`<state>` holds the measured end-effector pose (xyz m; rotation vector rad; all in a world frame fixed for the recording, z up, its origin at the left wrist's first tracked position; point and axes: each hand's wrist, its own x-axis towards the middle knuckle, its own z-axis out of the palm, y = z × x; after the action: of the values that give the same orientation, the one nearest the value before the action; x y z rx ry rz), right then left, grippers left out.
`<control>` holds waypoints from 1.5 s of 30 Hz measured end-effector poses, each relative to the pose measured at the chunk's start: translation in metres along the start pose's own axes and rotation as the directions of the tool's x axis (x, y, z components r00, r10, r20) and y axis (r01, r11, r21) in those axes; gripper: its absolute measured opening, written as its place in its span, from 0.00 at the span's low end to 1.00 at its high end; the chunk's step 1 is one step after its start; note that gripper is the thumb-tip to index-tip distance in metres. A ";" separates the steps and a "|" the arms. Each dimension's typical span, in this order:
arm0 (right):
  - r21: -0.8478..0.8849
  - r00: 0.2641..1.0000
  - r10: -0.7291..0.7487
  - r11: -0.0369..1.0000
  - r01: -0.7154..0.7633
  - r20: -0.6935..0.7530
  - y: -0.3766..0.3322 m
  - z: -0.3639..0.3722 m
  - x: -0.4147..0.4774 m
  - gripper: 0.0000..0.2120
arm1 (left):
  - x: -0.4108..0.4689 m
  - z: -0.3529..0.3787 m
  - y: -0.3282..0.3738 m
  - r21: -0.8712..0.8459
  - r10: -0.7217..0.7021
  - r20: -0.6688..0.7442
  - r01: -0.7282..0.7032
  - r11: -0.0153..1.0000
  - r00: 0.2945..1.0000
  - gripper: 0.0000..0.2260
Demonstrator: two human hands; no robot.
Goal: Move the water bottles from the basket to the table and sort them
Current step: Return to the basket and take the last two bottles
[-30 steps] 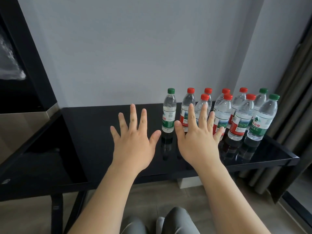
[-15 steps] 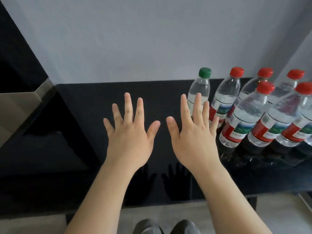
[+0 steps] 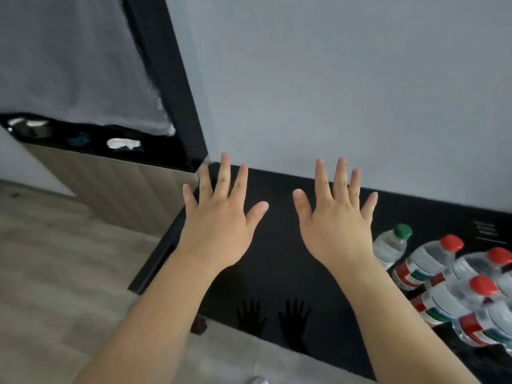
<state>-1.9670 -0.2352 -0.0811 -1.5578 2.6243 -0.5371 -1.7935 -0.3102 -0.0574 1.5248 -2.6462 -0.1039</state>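
Both of my hands hover palm-down above the glossy black table (image 3: 277,273) with fingers spread and nothing in them. My left hand (image 3: 221,217) is over the table's left end and my right hand (image 3: 335,220) over its middle. At the right edge of the view stand clear water bottles: one with a green cap (image 3: 392,242) nearest my right hand, then several with red caps and red labels (image 3: 426,261), partly cut off by the frame. No basket is in view.
A grey wall (image 3: 332,79) runs behind the table. Left of the table stands a low wood-panelled cabinet (image 3: 116,187) with a black top, and a tall black frame (image 3: 166,79) rises from it. Pale wood floor (image 3: 55,273) lies to the left.
The view has swung left and tilted, so the bottles have slid to the right edge. My hands stay spread and empty and are now slightly farther apart.
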 end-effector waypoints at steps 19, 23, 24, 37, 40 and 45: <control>0.097 0.784 -0.591 0.806 0.584 0.188 -0.285 0.059 -0.030 0.34 | -0.138 -0.041 -0.232 -0.115 -0.582 -0.064 0.573 0.811 0.811 0.35; 0.123 0.740 -0.633 0.773 0.623 0.227 -0.369 0.095 -0.039 0.34 | -0.157 -0.037 -0.317 -0.159 -0.643 -0.039 0.630 0.760 0.765 0.35; 0.133 0.731 -0.639 0.768 0.627 0.239 -0.392 0.104 -0.043 0.34 | -0.162 -0.037 -0.340 -0.164 -0.655 -0.031 0.643 0.748 0.755 0.35; 0.204 0.610 -0.730 0.677 0.707 0.310 -0.622 0.180 -0.086 0.34 | -0.225 -0.059 -0.560 -0.200 -0.791 -0.031 0.771 0.605 0.612 0.35; 0.213 0.581 -0.745 0.657 0.723 0.328 -0.662 0.201 -0.089 0.34 | -0.227 -0.057 -0.596 -0.210 -0.806 -0.021 0.785 0.582 0.592 0.35; 0.234 0.534 -0.771 0.623 0.747 0.348 -0.730 0.241 -0.084 0.34 | -0.219 -0.053 -0.665 -0.216 -0.827 -0.019 0.805 0.553 0.562 0.34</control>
<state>-1.2586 -0.5464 -0.0890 -2.4387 1.4858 -0.2250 -1.1063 -0.4543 -0.0810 2.4497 -1.5309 -0.2915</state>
